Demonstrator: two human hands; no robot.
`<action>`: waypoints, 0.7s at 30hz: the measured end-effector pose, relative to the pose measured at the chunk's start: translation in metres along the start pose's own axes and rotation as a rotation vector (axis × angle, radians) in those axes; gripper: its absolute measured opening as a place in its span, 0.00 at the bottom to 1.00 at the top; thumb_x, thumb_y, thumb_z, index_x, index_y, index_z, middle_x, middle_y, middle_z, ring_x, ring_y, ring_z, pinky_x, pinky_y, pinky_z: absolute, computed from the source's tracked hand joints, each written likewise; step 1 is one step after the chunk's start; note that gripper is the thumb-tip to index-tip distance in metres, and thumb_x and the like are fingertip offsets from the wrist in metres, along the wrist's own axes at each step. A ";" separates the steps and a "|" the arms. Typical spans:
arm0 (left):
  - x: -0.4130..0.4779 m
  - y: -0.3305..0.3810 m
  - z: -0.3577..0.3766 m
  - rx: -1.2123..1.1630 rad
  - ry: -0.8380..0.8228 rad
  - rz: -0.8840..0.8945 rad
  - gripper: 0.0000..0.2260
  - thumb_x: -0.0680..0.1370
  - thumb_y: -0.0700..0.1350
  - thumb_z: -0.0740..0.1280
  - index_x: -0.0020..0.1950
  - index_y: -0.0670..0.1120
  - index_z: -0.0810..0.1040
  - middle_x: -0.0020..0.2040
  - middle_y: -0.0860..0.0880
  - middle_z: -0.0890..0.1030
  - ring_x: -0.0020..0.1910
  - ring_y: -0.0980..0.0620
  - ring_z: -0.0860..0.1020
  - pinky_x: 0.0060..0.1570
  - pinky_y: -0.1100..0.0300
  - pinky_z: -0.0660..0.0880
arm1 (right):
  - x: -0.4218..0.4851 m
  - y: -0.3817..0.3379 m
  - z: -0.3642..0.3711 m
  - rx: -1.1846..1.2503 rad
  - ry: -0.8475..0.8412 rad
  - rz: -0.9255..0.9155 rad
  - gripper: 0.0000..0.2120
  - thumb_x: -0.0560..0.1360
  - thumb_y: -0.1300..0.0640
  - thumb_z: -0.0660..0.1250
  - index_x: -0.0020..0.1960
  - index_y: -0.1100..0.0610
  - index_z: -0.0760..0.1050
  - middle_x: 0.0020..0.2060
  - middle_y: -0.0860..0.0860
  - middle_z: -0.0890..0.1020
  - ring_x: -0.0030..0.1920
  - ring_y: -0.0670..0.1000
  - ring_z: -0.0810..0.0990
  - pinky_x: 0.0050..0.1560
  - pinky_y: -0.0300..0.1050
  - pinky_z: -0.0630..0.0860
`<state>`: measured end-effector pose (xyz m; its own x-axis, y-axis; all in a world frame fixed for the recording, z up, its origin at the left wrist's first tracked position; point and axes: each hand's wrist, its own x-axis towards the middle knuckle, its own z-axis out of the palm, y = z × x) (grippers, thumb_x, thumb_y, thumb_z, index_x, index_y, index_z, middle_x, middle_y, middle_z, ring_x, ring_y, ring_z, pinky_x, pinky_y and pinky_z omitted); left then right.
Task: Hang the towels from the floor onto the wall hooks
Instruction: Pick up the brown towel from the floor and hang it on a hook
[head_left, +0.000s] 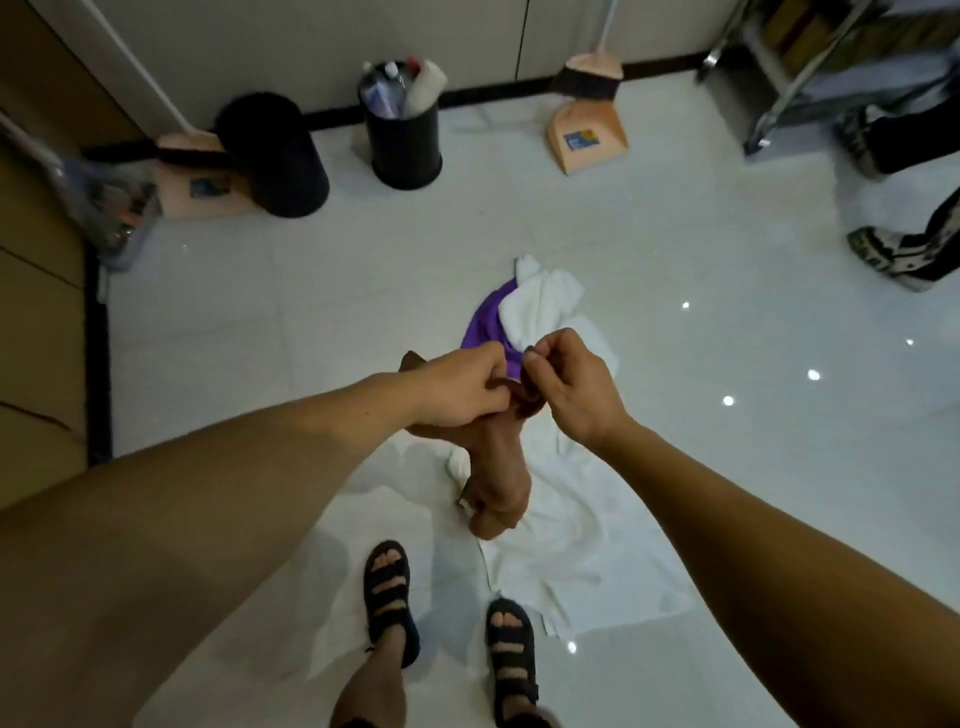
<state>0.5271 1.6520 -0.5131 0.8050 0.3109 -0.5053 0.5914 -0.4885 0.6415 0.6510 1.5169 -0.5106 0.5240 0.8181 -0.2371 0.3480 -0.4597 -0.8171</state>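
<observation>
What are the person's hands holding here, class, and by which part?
Both the left hand and right hand pinch the brown towel at its bunched top edge; the rest hangs down.

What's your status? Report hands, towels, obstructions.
Left hand and right hand both pinching brown towel, lifted. Purple towel and white towels on floor. Hooks not in view. Nothing blocking.
</observation>
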 end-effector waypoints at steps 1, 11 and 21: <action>-0.014 0.010 -0.015 0.027 0.046 -0.018 0.06 0.75 0.55 0.61 0.43 0.56 0.64 0.40 0.53 0.76 0.39 0.53 0.76 0.36 0.56 0.69 | -0.002 -0.013 -0.007 -0.006 -0.028 -0.012 0.11 0.76 0.41 0.62 0.47 0.49 0.70 0.39 0.45 0.81 0.40 0.46 0.81 0.45 0.51 0.80; -0.191 0.111 -0.128 -0.470 0.663 -0.187 0.04 0.81 0.50 0.60 0.52 0.54 0.73 0.45 0.48 0.80 0.41 0.50 0.81 0.34 0.59 0.80 | -0.050 -0.174 -0.012 -0.012 -0.389 -0.437 0.15 0.68 0.44 0.76 0.51 0.49 0.81 0.52 0.47 0.81 0.53 0.46 0.78 0.55 0.42 0.75; -0.420 0.108 -0.156 -0.694 0.724 -0.190 0.46 0.58 0.55 0.82 0.72 0.52 0.66 0.66 0.50 0.75 0.65 0.47 0.73 0.66 0.44 0.69 | -0.145 -0.399 0.007 0.630 -0.568 -0.359 0.12 0.75 0.50 0.69 0.56 0.54 0.79 0.46 0.52 0.86 0.48 0.54 0.85 0.50 0.53 0.82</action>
<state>0.2603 1.5955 -0.1413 0.3941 0.8649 -0.3110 0.4240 0.1291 0.8964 0.4305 1.5846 -0.1542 -0.0519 0.9987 0.0002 -0.1591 -0.0080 -0.9872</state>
